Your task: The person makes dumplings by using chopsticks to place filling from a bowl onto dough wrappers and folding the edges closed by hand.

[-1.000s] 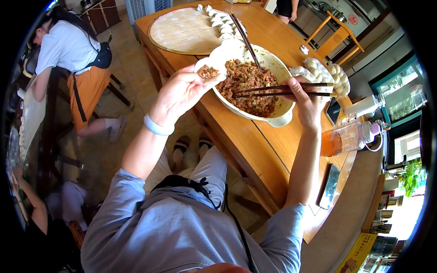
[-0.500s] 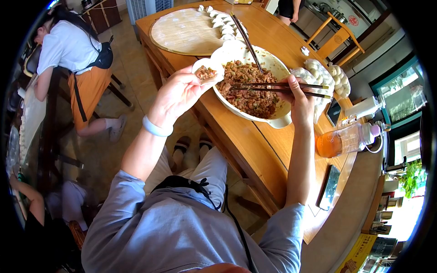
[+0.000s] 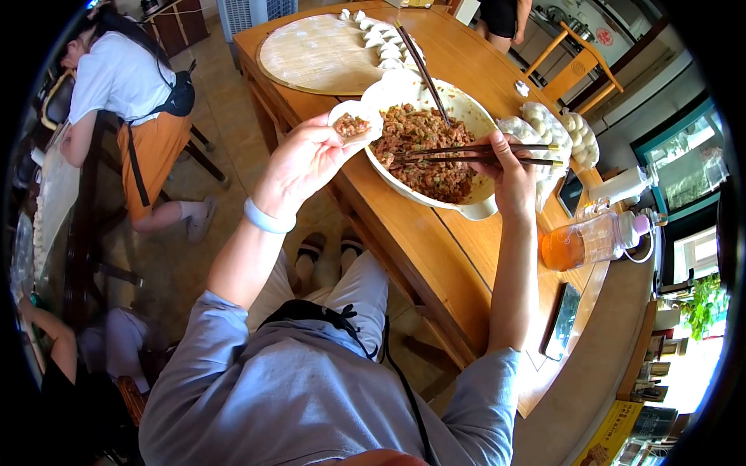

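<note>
My left hand [image 3: 315, 151] is closed around a dumpling wrapper [image 3: 365, 137], which cups a small lump of meat filling. It is just off the left rim of a pale bowl [image 3: 400, 186]. Chopped meat filling [image 3: 427, 171] fills much of that bowl. In my right hand [image 3: 509, 175] is a pair of dark chopsticks [image 3: 466, 153], held over the bowl's right side with their tips at the filling. A second pair of chopsticks [image 3: 420, 66] stands in the filling, leaning on the bowl's far rim.
A round board [image 3: 311, 54] bears rows of folded dumplings [image 3: 388, 46]. Bagged round white items [image 3: 544, 124], a bottle of amber drink [image 3: 575, 242] and a phone [image 3: 561, 320] lie to the right. One person [image 3: 128, 78] bends over another table at left; another [image 3: 501, 19] stands behind.
The chopsticks in my right hand have shifted slightly at their tips over the filling. My left hand and the wrapper stay nearly where they were. The person at the back moved slightly right.
</note>
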Action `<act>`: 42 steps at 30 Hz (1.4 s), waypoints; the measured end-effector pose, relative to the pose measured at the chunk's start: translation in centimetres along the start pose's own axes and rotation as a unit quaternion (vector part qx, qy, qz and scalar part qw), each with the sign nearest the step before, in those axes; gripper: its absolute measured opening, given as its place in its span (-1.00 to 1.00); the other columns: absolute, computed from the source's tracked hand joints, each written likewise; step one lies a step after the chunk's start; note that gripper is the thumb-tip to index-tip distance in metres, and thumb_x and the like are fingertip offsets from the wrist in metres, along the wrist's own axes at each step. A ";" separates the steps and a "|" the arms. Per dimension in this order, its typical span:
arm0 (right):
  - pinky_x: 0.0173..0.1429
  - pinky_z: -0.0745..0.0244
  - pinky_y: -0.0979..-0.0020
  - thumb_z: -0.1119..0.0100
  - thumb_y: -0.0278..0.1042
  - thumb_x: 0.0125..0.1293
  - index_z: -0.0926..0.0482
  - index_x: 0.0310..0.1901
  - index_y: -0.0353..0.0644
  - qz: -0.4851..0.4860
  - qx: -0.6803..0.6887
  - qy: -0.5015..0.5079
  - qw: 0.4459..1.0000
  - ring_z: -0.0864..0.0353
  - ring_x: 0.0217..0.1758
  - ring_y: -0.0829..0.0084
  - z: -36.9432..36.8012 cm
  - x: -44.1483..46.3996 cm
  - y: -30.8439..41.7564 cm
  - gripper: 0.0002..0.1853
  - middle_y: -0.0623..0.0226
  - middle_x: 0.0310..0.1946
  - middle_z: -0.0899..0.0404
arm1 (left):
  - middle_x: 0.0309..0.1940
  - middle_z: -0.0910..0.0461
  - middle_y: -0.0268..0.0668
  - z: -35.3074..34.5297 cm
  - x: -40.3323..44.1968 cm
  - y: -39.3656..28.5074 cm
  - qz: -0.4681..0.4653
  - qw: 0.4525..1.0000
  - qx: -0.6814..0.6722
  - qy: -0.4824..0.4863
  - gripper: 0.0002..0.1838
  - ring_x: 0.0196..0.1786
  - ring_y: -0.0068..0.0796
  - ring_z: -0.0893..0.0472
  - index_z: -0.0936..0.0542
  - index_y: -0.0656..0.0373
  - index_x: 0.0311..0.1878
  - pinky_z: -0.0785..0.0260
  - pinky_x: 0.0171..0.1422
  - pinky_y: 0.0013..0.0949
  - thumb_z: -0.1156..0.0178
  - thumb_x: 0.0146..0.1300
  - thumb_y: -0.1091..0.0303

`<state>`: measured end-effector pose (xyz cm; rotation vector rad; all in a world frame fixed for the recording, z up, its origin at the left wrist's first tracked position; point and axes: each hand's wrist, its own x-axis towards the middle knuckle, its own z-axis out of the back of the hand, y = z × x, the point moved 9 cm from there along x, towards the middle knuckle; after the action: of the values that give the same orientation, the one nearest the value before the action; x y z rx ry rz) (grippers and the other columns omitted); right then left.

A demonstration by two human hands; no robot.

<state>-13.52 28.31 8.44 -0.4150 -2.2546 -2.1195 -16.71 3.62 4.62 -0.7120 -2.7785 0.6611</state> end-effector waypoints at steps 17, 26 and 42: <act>-0.42 -0.59 0.56 -0.12 -0.24 0.28 -0.49 -0.27 -0.32 -0.040 0.122 -0.071 0.989 -0.61 -0.37 0.43 4.7 1.4 -1.9 -0.74 0.23 -0.40 -0.55 | 0.13 -0.29 0.15 0.5 0.2 0.1 0.011 1.000 -0.013 -0.008 -0.53 0.25 -0.03 -0.31 -0.25 0.57 0.09 -0.16 0.41 -0.14 0.30 0.03 0.81; -0.37 -0.59 0.51 -0.13 -0.23 0.27 -0.51 -0.32 -0.30 -0.036 0.010 -0.016 0.999 -0.62 -0.39 0.42 2.0 0.6 -0.7 -0.74 0.23 -0.42 -0.57 | 0.10 -0.31 0.15 -0.1 0.1 0.2 0.005 1.000 -0.016 -0.002 -0.55 0.21 -0.01 -0.35 -0.27 0.57 0.06 -0.22 0.38 -0.17 0.30 0.02 0.81; -0.32 -0.58 0.49 -0.14 -0.22 0.27 -0.54 -0.32 -0.33 -0.005 -0.070 0.019 0.997 -0.62 -0.38 0.44 0.1 -0.4 1.1 -0.73 0.23 -0.43 -0.59 | 0.15 -0.28 0.14 0.1 -0.7 0.0 -0.005 1.000 -0.011 0.003 -0.48 0.27 -0.06 -0.28 -0.23 0.59 0.13 -0.09 0.44 -0.11 0.28 -0.01 0.80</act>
<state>-12.87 28.35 9.38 -0.3644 -2.0997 -2.2784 -16.12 3.24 4.47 -0.7022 -2.7866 0.6277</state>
